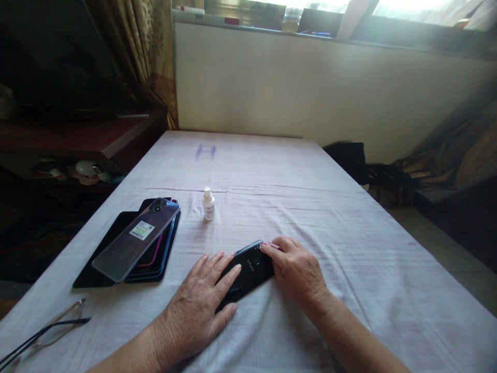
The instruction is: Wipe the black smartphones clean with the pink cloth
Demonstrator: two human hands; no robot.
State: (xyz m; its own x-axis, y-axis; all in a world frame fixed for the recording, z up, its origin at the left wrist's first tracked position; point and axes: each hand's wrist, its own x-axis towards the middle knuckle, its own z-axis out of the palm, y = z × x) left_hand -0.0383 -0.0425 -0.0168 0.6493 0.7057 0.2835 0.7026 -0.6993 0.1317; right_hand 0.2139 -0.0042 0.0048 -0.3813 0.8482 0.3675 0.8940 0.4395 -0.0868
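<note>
Black phone lying back-up on the white tablecloth, near its front edge. Left hand flat, fingers spread over the lower end; right hand curled, fingertips pressed on the upper edge. Behind: small white bottle; left: stacked phones, eyeglasses

Several phones, one bottle, one eyeglasses

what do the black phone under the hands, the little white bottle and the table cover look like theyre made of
Black phone: glossy back, glass or polished plastic, going by the sheen; which one is unclear.
Small white bottle: opaque matte white, probably plastic, with a cap and a label.
Table cover: pale woven cloth, matte, with creases and fold lines.
</note>
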